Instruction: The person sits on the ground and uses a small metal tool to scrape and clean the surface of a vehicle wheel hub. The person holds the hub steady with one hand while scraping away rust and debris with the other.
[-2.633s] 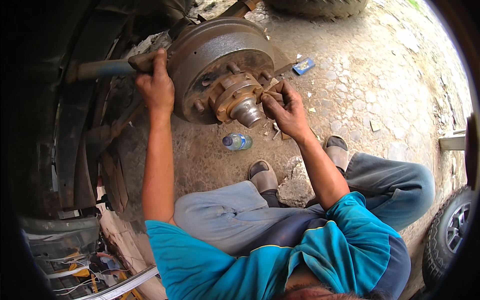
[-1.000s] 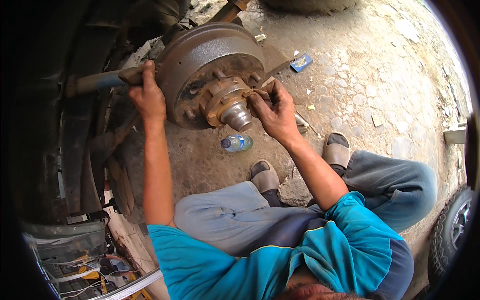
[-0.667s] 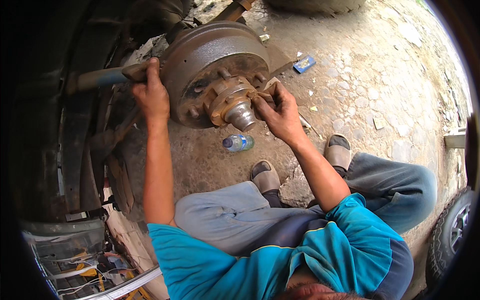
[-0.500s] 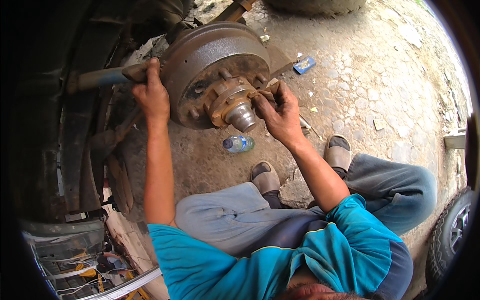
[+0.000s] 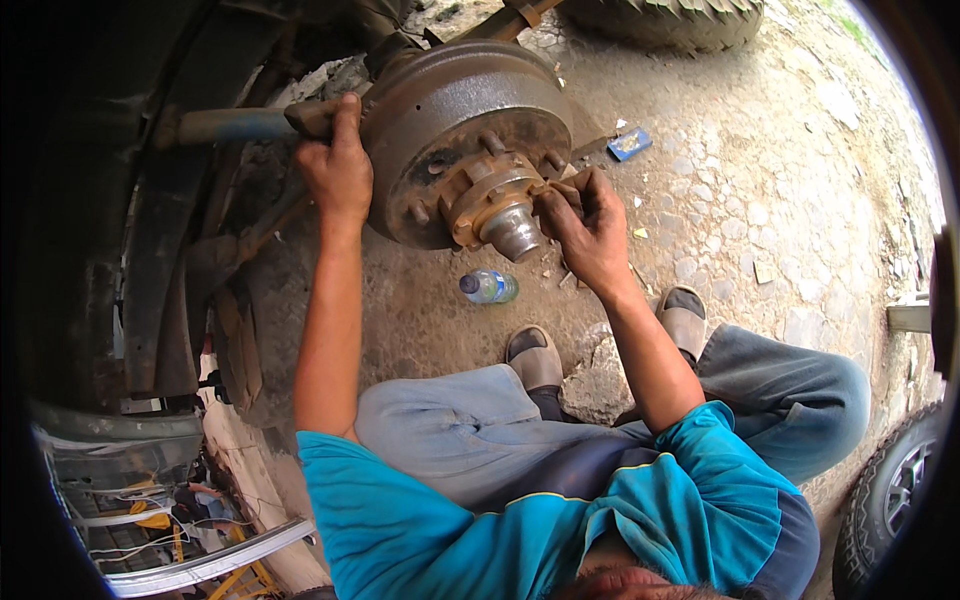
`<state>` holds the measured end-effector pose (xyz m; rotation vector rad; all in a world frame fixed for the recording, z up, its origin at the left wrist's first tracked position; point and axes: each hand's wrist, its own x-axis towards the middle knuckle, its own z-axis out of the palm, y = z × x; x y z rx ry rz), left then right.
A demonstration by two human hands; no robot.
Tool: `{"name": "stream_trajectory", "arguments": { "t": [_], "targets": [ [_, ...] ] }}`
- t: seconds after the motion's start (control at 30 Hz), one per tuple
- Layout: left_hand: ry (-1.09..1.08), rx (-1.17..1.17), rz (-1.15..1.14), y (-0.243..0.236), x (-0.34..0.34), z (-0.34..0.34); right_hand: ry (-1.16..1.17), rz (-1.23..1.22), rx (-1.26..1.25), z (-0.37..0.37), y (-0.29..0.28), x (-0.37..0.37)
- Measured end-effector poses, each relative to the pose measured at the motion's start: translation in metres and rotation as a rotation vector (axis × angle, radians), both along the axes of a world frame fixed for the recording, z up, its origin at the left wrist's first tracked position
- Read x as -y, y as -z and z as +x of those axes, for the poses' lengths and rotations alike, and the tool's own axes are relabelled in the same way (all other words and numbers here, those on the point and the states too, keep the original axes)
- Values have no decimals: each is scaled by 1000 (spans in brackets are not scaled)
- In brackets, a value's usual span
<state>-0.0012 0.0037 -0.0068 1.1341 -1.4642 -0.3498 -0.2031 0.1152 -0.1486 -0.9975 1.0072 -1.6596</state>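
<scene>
A rusty brown brake drum (image 5: 470, 95) with wheel studs stands on the axle in front of me. At its centre is a round hub flange (image 5: 495, 190) ringed with bolts, with a bare metal cap (image 5: 513, 235) sticking out toward me. My right hand (image 5: 592, 235) is closed, thumb and fingers pinching a small bolt at the flange's right edge. Along the drum's left side, my left hand (image 5: 338, 175) has one digit pointing up and the rest curled beside a dark metal end piece (image 5: 312, 118). What those curled fingers grip is hidden.
A plastic bottle (image 5: 489, 287) is on the ground below the hub. A blue box (image 5: 629, 144) lies to the right of the drum, a rock (image 5: 597, 380) between my feet. Tyres show at the top and at lower right (image 5: 890, 500). Dark vehicle body fills the left.
The whole scene, drum and hands included, sits a little further right in the picture. Both hands keep their places at the drum and flange.
</scene>
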Motion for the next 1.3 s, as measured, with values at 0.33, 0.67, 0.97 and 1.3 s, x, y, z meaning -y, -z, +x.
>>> {"name": "stream_trajectory", "arguments": {
  "t": [0.33,0.67,0.97,1.3],
  "targets": [
    [-15,-14,51,1,-3,2,-37,48,115,4,-1,-7],
    [-31,66,-7,-2,-2,-2,45,3,-19,6,1,-6],
    [-44,53,32,-2,-4,-4,-41,44,125,3,-3,-4],
    [5,-20,34,1,3,2,3,-6,148,9,-1,-2]
  ]
}}
